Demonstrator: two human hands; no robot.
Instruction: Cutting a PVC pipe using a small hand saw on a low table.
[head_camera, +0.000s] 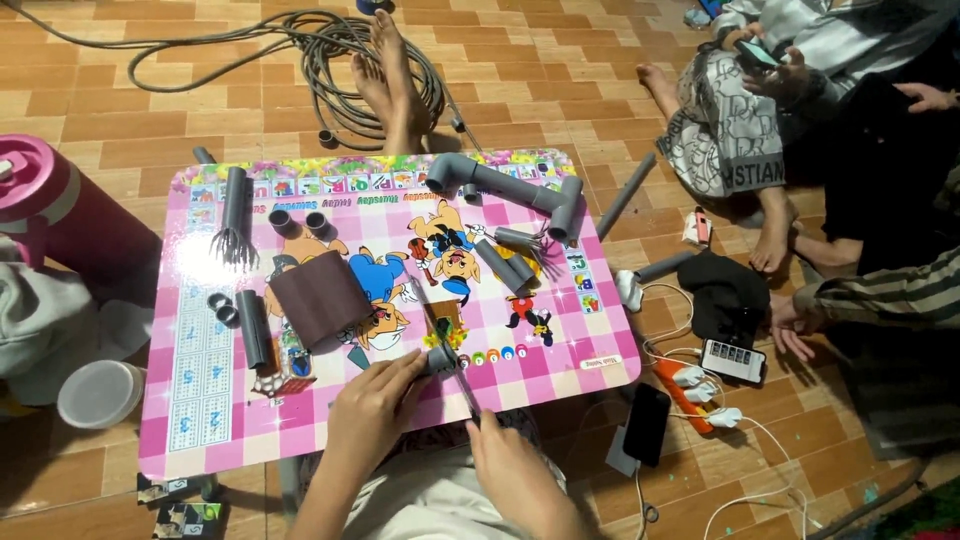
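Left hand (375, 400): we see it wrapped around a short grey pipe piece (440, 358) at the bench's near edge.
Right hand (505, 455): pinches a thin blade tool (452, 365) against the pipe.
Handling: we judge the pipe light, stiff, slippery; grip mid-length.
Bench (560, 370): pink, strewn with pipes and sandpaper (320, 297).

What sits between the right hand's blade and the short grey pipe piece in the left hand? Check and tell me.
Nothing visible does. The left hand grips the short grey pipe piece on the pink table, and the thin blade held by the right hand already reaches it. The brown sandpaper sheet lies off to the left.
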